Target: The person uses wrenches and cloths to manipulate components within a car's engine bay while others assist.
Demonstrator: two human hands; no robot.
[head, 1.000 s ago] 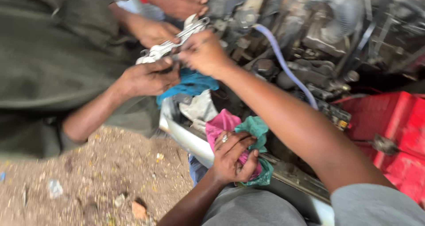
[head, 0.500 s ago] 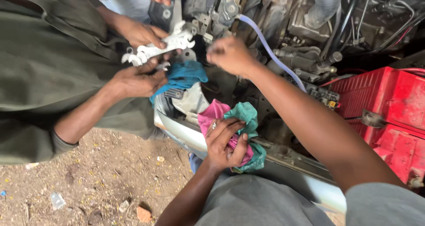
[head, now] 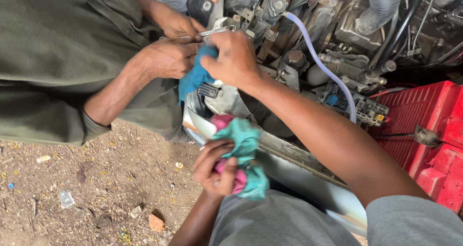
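The right hand (head: 235, 59) has come nearer and lower than it was half a second ago, and the metal bracket (head: 218, 30) that stood out pale between the hands then is now mostly hidden, only a silver tip showing at the far edge. That right hand is curled down over the bracket and the blue cloth (head: 195, 77), knuckles up; whether its fingers are truly clamped or just resting there I cannot tell. The left hand (head: 215, 169), near and low, is closed tight around a bunched green and pink rag (head: 245, 149), pressed against the edge of the silver bumper (head: 308, 178).

On the left, a co-worker in an olive shirt has both hands in there too: one hand (head: 166, 58) touching the blue cloth, the other hand (head: 179, 25) just beyond it, at the bracket.

Out to the right, a clear hose (head: 322, 65) arcs past the forearm, with a blue-faced connector block (head: 349, 103) beneath it and a red battery case (head: 424, 130) further right.

The danger I see: four hands crowded on one small part, so fingers could get pinched if the bracket shifts. The loose cloth could slip off greasy metal, and that forearm could snag the hose.
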